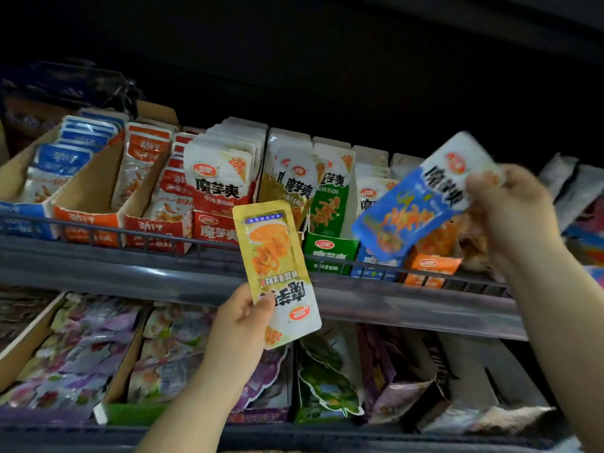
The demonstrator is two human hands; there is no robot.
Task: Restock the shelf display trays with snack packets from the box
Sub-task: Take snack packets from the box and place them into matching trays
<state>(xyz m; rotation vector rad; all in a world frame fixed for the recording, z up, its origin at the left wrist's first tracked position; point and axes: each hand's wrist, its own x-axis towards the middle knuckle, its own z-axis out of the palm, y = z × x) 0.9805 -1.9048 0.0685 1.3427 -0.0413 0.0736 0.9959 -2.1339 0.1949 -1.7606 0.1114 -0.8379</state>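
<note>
Two snack packets are sitting in my grip: my left hand (242, 318) is pinching a yellow packet (277, 266), upside down, just left of the green display tray (330, 253) on the upper shelf (130, 266); my right hand (510, 210) is clutching a blue packet (408, 210), tilted, above and right of that tray.

Upper shelf (130, 266), grey, wire rail (147, 236) at near edge: row of cardboard display trays (88, 220), side by side, snack packets (215, 171) upright inside. Lower shelf (81, 434): more trays (125, 377) of packets.
</note>
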